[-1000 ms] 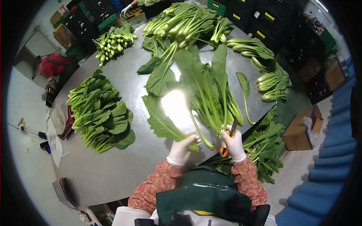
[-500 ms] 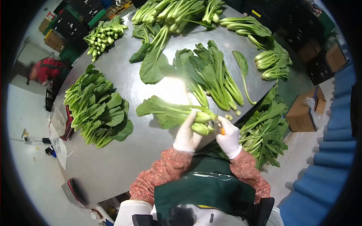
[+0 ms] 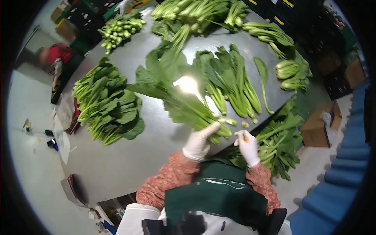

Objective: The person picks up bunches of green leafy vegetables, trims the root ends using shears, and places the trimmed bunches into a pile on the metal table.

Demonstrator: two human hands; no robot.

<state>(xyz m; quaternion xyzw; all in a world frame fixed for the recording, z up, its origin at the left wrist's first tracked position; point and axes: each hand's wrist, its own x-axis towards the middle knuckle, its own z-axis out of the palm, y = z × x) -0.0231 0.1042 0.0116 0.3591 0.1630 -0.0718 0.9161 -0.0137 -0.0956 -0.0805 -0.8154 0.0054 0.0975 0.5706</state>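
Observation:
My left hand [image 3: 197,143], in a white glove, is closed around the stalk ends of a bunch of leafy greens [image 3: 182,105]. The bunch slants up and left above the table, its leaves slightly blurred. Just right of the stalk ends, and apart from them, my gloved right hand [image 3: 247,149] is closed on a small orange-handled tool [image 3: 246,139]; the rest of the tool is hidden. Beyond my hands lie more leafy greens [image 3: 235,84], a single long-stemmed leaf [image 3: 263,74] and a small cut stalk end [image 3: 245,124].
On the metal table [image 3: 121,168], a leafy pile [image 3: 109,103] sits at left and stalk bundles [image 3: 196,13] at the back. Loose greens [image 3: 280,141] heap below the right edge, near a cardboard box [image 3: 317,127]. A person in red [image 3: 60,55] stands at far left.
My left hand has swung the bunch so its leaves point further up and away. My right hand has drawn back from the stalk ends, to the right and down. The view has shifted slightly.

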